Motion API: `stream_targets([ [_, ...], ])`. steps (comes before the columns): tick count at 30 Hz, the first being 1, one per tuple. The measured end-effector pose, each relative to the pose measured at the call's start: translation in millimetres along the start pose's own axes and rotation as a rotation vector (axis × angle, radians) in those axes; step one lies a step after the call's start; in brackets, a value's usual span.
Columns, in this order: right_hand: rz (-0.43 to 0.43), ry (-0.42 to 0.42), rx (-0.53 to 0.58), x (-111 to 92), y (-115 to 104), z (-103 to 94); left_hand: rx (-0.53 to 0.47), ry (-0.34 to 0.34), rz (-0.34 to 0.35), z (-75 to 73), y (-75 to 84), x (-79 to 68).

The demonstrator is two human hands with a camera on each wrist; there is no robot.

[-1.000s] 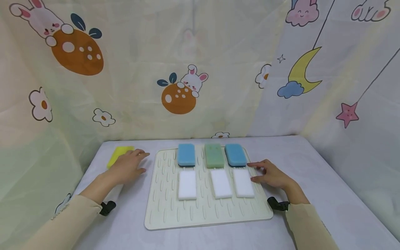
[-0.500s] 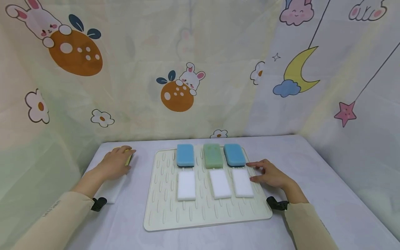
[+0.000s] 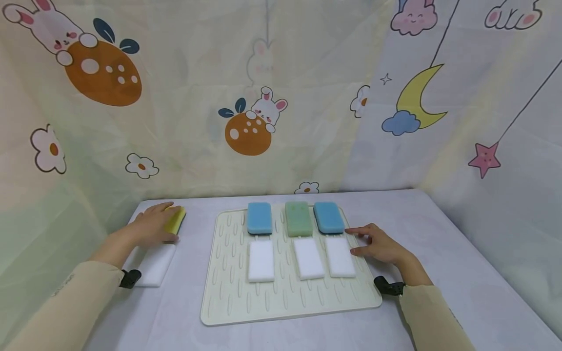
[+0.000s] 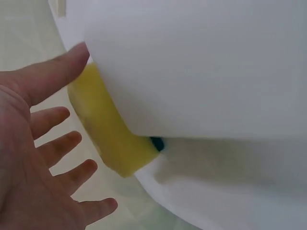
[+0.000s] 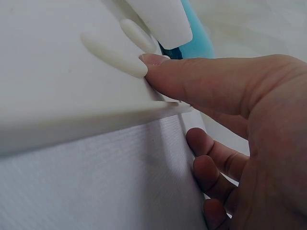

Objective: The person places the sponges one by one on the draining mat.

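Note:
My left hand reaches over a yellow sponge at the table's back left. In the left wrist view its fingers spread apart beside the yellow sponge, which has a dark underside, and the thumb lies near the sponge's end. A white sponge block lies just in front of it. My right hand rests at the right edge of a cream ribbed mat. Its index fingertip is by a blue sponge and its thumb by a white block; the right wrist view shows the thumb on the mat.
On the mat, a back row also has another blue sponge and a green sponge. Two more white blocks, one left and one middle, lie in front. A printed curtain surrounds the table.
My left hand has moved left across the yellow sponge, uncovering its right side and more of the white block in front. My right hand stays at the mat's edge.

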State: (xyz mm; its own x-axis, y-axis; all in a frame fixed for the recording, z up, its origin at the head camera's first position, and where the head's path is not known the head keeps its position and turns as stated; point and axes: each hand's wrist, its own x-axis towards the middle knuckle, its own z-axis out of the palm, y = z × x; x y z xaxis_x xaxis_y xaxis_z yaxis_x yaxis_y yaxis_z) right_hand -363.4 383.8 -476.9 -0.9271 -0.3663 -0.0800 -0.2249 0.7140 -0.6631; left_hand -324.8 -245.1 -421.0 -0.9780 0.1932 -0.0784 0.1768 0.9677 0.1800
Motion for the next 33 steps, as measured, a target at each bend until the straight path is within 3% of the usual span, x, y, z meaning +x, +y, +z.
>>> stream_targets([
  [8,0.004,-0.013,0.012,-1,-4,0.1,-0.02,-0.035,0.017,-8.6,-6.0,3.7],
  [15,0.0,-0.012,0.016,-1,-4,-0.9,-0.062,-0.021,0.055,-7.9,-9.5,7.7],
  [26,0.013,-0.012,-0.003,3,1,-3.2,-0.067,-0.035,0.0,-9.3,-4.2,12.9],
  [33,0.014,-0.015,-0.011,5,-1,-3.8,-0.056,-0.019,-0.006,-2.6,-8.3,16.6],
])
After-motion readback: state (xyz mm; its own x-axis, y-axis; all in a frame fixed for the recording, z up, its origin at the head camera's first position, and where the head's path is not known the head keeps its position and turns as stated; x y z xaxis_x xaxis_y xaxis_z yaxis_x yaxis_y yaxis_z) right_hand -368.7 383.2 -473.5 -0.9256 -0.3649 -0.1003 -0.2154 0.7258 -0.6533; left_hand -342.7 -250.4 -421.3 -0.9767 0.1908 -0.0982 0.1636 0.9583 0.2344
